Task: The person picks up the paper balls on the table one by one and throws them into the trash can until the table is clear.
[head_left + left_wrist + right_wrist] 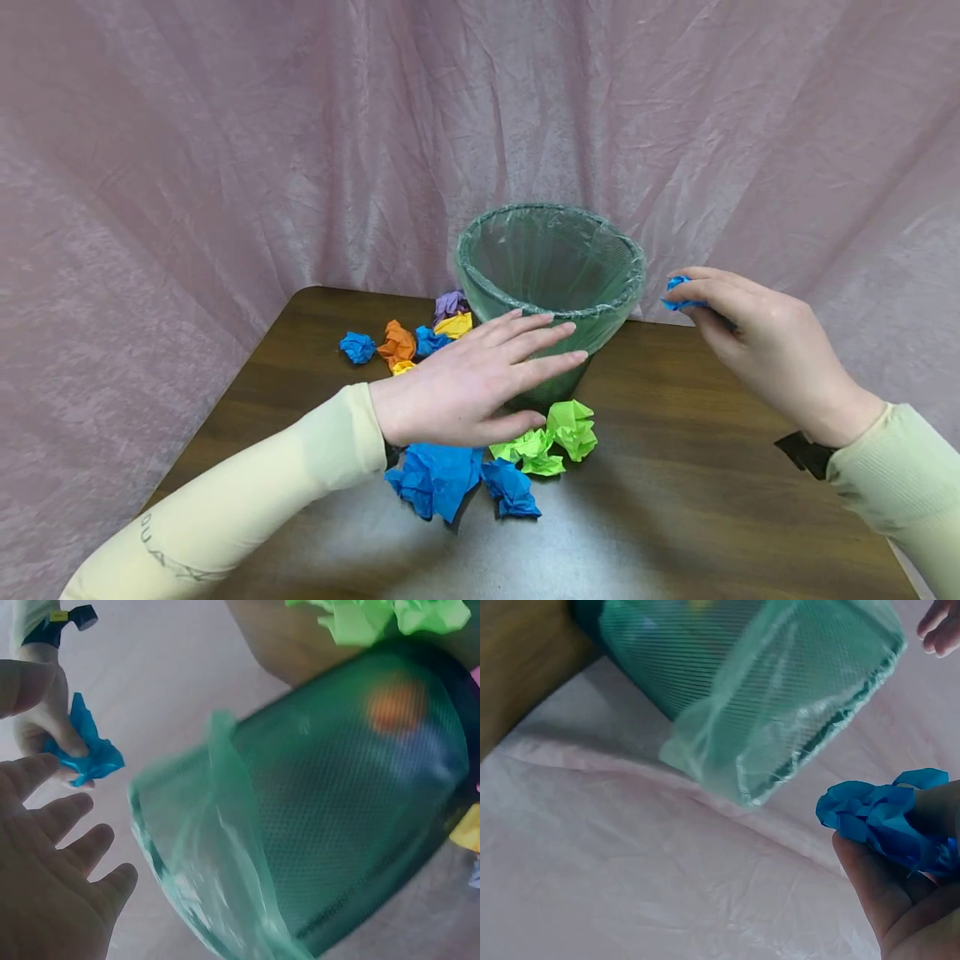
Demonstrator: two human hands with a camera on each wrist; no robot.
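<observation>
My right hand (pixel 780 350) pinches a crumpled blue paper ball (pixel 877 821) between thumb and fingers, in the air to the right of the bin. A mesh waste bin (pixel 551 312) with a translucent green liner stands at the table's back. My left hand (pixel 480 379), fingers straight and spread, hovers in front of the bin and holds nothing; whether it touches the rim cannot be told. Below it lie a large crumpled blue paper (pixel 435 479), a smaller blue one (pixel 512 489) and two lime-green ones (pixel 572 429). Through the mesh, blurred orange and bluish shapes show in the left wrist view.
Left of the bin lie more crumpled papers: blue (pixel 357 347), orange (pixel 397 343), yellow (pixel 454 325) and purple (pixel 450 305). The brown wooden table (pixel 675 500) has its left edge beside them. A pink curtain (pixel 375 150) hangs behind and around the table.
</observation>
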